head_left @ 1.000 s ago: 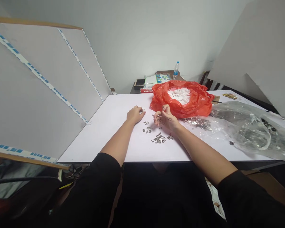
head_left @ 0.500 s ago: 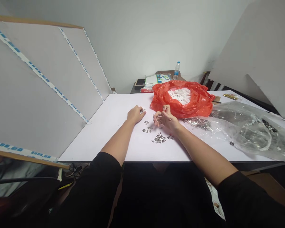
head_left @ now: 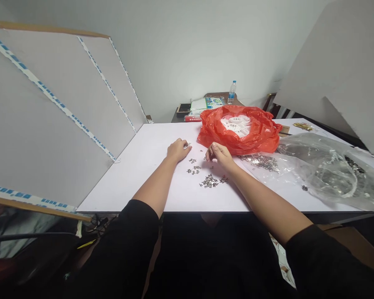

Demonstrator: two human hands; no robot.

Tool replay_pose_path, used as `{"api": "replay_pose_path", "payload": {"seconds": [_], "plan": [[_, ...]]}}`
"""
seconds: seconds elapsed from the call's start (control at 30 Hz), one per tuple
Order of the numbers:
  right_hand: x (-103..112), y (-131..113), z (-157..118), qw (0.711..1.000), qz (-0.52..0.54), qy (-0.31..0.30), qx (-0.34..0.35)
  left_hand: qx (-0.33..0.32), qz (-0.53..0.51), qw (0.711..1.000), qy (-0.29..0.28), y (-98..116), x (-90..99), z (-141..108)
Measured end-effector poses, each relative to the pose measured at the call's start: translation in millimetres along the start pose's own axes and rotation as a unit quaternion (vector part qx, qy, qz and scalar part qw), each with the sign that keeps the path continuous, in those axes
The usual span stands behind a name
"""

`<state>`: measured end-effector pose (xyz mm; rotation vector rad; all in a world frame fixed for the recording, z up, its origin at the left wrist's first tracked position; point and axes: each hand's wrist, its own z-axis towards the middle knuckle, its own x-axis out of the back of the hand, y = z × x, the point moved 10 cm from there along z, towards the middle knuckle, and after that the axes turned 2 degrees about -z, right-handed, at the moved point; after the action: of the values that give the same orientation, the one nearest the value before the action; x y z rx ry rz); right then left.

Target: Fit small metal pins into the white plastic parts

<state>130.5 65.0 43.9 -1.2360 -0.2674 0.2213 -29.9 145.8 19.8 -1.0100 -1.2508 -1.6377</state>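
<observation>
My left hand (head_left: pixel 178 150) rests on the white table (head_left: pixel 134 174), its fingers closed on a small white item (head_left: pixel 187 145) whose details are too small to tell. To the right, my right hand (head_left: pixel 220 155) hovers over the table with curled fingers; whether something tiny is between them is hidden. Small metal pieces lie in loose clusters between and below the hands, with the largest pile (head_left: pixel 209 181) nearest the front edge. A smaller group (head_left: pixel 193 169) sits to its upper left.
Behind my right hand is a red plastic bag (head_left: pixel 262 135) holding white packets (head_left: pixel 237 124). Clear bags (head_left: pixel 327 170) with metal pieces cover the right side. A water bottle (head_left: pixel 232 92) stands at the back. A tall panel (head_left: pixel 65 104) borders the left.
My right hand has turned over and shifted slightly right, and its fingers have curled in more. My left hand has stayed where it was.
</observation>
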Motion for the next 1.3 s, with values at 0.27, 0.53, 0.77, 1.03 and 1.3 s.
{"api": "replay_pose_path", "payload": {"seconds": [0.27,0.53,0.77,1.03,1.3], "plan": [[17,-25,-10,0.977,-0.18,0.09,0.066,-0.002,-0.008,1.0,0.0,-1,0.3,1],[19,-22,-6,0.995,0.053,0.068,0.043,-0.005,-0.003,1.0,0.004,0,0.5,1],[49,-56,-11,0.953,0.283,0.058,0.09,-0.013,-0.008,1.0,0.007,-1,0.8,0],[73,-64,-16,0.914,0.377,0.106,0.106,-0.014,-0.006,1.0,0.006,-2,0.2,1],[57,-51,-10,0.941,0.325,0.036,0.083,-0.01,-0.004,1.0,0.005,-2,1.4,0]]}}
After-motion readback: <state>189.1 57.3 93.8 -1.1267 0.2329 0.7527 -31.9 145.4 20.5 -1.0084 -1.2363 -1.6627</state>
